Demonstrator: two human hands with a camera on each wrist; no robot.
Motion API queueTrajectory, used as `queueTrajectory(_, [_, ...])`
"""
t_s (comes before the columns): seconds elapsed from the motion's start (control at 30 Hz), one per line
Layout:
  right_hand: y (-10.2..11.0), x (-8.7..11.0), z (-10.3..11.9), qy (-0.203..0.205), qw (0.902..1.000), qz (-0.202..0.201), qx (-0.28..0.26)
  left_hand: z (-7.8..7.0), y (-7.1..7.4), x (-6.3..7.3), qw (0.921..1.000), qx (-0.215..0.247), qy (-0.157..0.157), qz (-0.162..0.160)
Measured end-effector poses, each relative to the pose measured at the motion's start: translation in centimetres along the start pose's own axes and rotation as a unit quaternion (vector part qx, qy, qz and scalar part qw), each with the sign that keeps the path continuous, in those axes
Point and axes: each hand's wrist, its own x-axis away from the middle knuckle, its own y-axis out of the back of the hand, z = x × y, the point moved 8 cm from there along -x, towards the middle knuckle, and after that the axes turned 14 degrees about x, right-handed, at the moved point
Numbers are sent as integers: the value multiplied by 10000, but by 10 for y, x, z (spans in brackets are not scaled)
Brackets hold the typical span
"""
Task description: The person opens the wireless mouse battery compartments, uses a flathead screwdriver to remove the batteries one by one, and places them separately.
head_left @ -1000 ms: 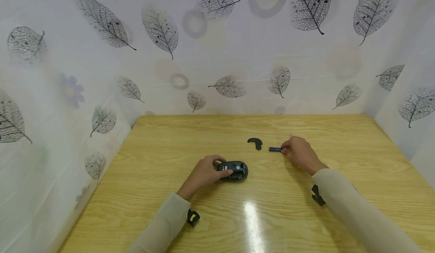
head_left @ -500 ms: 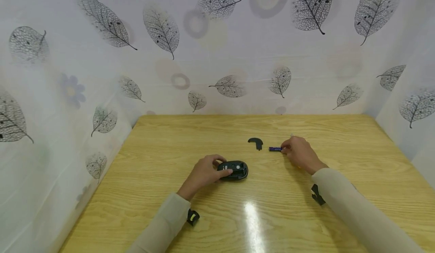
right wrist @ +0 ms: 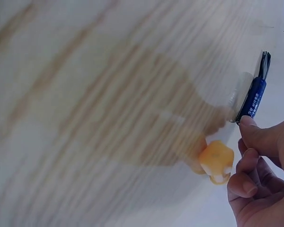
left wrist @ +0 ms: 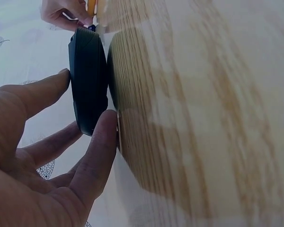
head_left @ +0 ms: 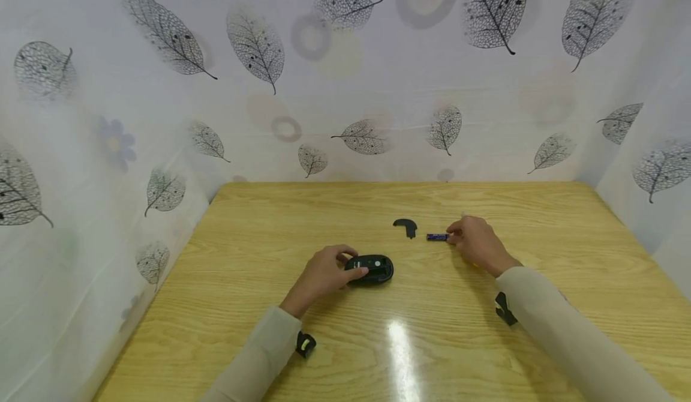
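A black computer mouse [head_left: 376, 272] lies underside up on the table, its battery compartment uncovered. My left hand [head_left: 326, 275] grips its left end, thumb across the underside and fingers along the far edge. The left wrist view shows the mouse [left wrist: 88, 80] edge-on between the fingers and thumb. My right hand [head_left: 479, 245] pinches the right end of a dark blue battery [head_left: 436, 237] lying on the table; the same battery [right wrist: 252, 97] shows its printed label in the right wrist view. The black curved battery cover [head_left: 407, 227] lies just left of the battery.
A small orange object [right wrist: 217, 160] sits on the table beneath my right hand, mostly hidden in the head view. The wooden table [head_left: 302, 210] ends at a leaf-printed white curtain [head_left: 378, 78] behind and on both sides.
The mouse tilts slightly in my left hand, with its underside turning a little. My right hand stays in place at the battery.
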Motion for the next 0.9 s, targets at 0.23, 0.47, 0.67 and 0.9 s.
queueTrajectory(0.23, [2,0,-1,68,9999,-76,-66,1,1,-2,10000,15,-81,26])
queueTrajectory(0.47, [6,1,-2,53,10000,-77,13,2,2,-3,10000,-4,-77,30])
queueTrajectory(0.67, [19,6,-1,113,9998,-135,-1,2,5,-2,10000,-52,-46,-7])
queueTrajectory(0.9, [38,21,8,193,9990,-374,143,1,19,6,9983,-432,-223,-317])
